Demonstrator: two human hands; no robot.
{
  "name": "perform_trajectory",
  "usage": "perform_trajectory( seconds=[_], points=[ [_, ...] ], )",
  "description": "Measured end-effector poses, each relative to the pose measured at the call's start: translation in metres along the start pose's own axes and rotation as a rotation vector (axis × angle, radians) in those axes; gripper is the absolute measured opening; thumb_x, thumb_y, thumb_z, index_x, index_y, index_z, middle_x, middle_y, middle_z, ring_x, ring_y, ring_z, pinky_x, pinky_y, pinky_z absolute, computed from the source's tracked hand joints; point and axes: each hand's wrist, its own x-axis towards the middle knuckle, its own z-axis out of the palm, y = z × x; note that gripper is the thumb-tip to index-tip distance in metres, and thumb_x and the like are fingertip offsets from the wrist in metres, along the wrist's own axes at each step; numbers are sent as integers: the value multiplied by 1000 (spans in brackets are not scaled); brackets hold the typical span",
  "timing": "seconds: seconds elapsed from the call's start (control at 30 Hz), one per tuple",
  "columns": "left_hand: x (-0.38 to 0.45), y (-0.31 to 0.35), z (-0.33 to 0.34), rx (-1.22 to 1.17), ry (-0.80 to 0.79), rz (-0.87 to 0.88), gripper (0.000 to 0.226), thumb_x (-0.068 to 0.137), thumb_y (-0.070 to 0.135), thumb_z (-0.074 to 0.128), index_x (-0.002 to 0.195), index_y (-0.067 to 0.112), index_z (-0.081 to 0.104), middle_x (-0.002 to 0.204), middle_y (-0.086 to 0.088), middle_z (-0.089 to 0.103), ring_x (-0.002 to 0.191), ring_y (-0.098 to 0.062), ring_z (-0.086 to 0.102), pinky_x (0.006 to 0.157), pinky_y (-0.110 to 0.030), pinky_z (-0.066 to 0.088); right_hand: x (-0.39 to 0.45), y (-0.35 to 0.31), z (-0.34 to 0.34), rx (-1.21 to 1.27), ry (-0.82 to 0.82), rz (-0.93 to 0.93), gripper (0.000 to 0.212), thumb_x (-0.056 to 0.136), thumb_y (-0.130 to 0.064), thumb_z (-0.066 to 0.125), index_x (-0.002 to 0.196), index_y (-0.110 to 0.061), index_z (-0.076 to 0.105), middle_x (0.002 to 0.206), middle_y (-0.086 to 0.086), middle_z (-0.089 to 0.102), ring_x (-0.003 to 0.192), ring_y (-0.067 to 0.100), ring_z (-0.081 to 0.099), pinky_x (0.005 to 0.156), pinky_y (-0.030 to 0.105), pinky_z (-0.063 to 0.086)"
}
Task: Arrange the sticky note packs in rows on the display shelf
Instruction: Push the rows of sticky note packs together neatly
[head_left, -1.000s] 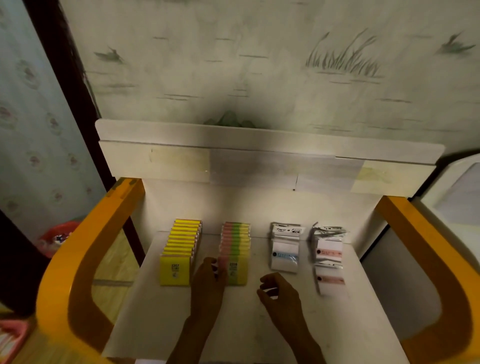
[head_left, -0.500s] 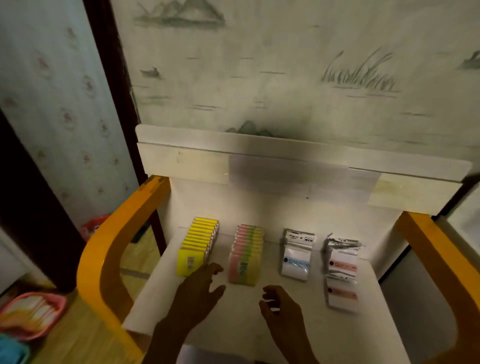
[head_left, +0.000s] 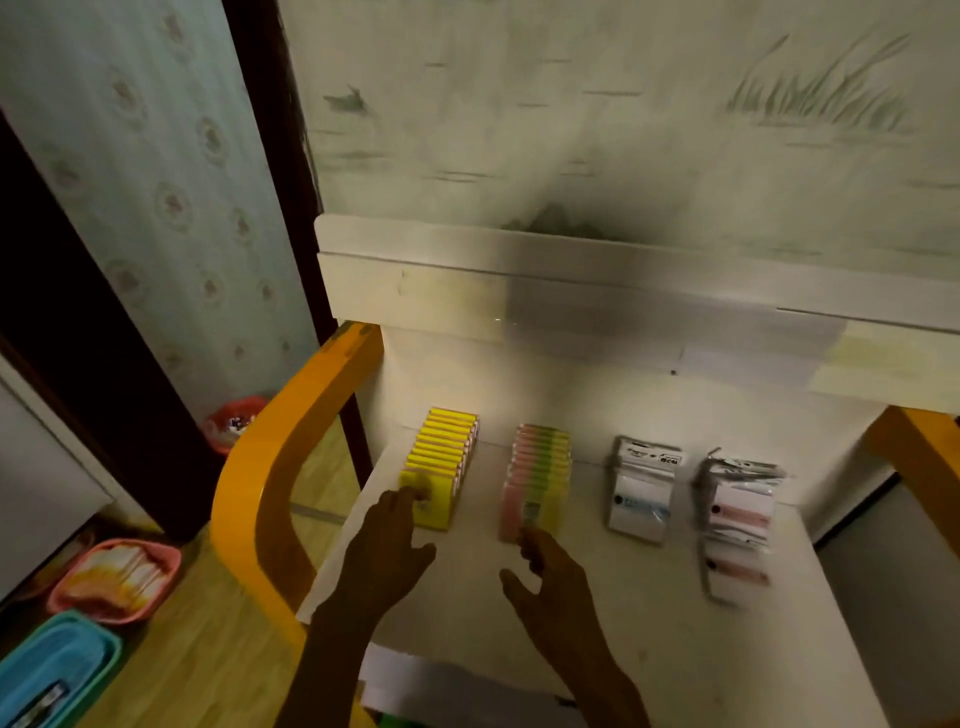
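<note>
Four rows of sticky note packs stand on the white display shelf (head_left: 649, 639): a yellow row (head_left: 444, 454) at the left, a pink-and-green row (head_left: 540, 473), a row of white bagged packs (head_left: 641, 491) and a row of pink bagged packs (head_left: 737, 519) at the right. My left hand (head_left: 387, 551) reaches forward, its fingertips touching the front pack of the yellow row. My right hand (head_left: 545, 577) hovers just before the front of the pink-and-green row, fingers loosely curled, holding nothing.
Orange curved side frames (head_left: 270, 467) flank the shelf on both sides. A white back panel (head_left: 519, 291) rises behind the rows. On the wooden floor at the left lie a pink basket (head_left: 114, 579), a blue basket (head_left: 52, 670) and a red basket (head_left: 234, 421).
My left hand has moved from the pink-and-green row leftward to the front yellow pack. My right hand shifted forward toward the pink-and-green row. The view swung left and down.
</note>
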Motion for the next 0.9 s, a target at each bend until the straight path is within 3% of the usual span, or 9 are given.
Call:
perform_trajectory(
  seconds=[0.23, 0.3, 0.4, 0.5, 0.6, 0.7, 0.9],
  points=[
    [40, -42, -3, 60, -72, -82, 103, 81, 33, 74, 155, 19, 2, 154, -5, 25, 140, -24, 32, 101, -33, 42, 47, -25, 62, -90, -88, 45, 86, 82, -30, 74, 152, -15, 26, 152, 3, 37, 137, 18, 39, 113, 32, 34],
    [53, -52, -1, 91, -110, -83, 107, 81, 36, 74, 155, 19, -2, 155, -6, 23, 141, -25, 30, 102, -34, 42, 59, -28, 75, -111, -95, 65, 91, 83, -29, 74, 154, -13, 18, 157, 3, 28, 142, 17, 31, 117, 28, 27],
    [69, -63, 2, 70, -166, -88, 110, 78, 37, 77, 155, 19, 1, 157, -7, 23, 142, -28, 28, 108, -38, 39, 71, -32, 88, -129, -111, 74, 96, 83, -27, 74, 154, -12, 11, 158, -1, 22, 145, 15, 25, 112, 18, 19],
    [80, -70, 8, 5, -224, -62, 110, 71, 39, 83, 154, 21, 13, 154, -6, 31, 139, -27, 34, 109, -39, 38, 83, -33, 97, -148, -103, 37, 96, 80, -18, 76, 152, -17, 13, 150, -5, 27, 139, 13, 29, 105, 14, 19],
    [91, -75, 10, -58, -270, 3, 109, 62, 41, 87, 150, 24, 26, 150, -2, 40, 137, -25, 39, 113, -45, 33, 98, -25, 110, -82, -45, -13, 79, 72, -10, 73, 142, -24, 39, 138, -4, 51, 123, 14, 53, 95, 10, 37],
    [101, -74, 13, 17, -270, 43, 106, 61, 50, 84, 149, 27, 28, 146, 2, 45, 134, -20, 43, 112, -41, 33, 108, -25, 112, -33, 5, -21, 62, 74, -4, 67, 129, -25, 49, 122, -9, 59, 110, 9, 58, 83, 0, 37],
    [119, -75, 22, 42, -241, 52, 99, 52, 52, 83, 138, 30, 39, 126, 6, 61, 118, -20, 59, 100, -45, 47, 123, -23, 111, 67, 26, 22, 55, 77, -14, 66, 126, -32, 50, 122, -11, 62, 113, 7, 60, 90, 29, 51]
  ],
)
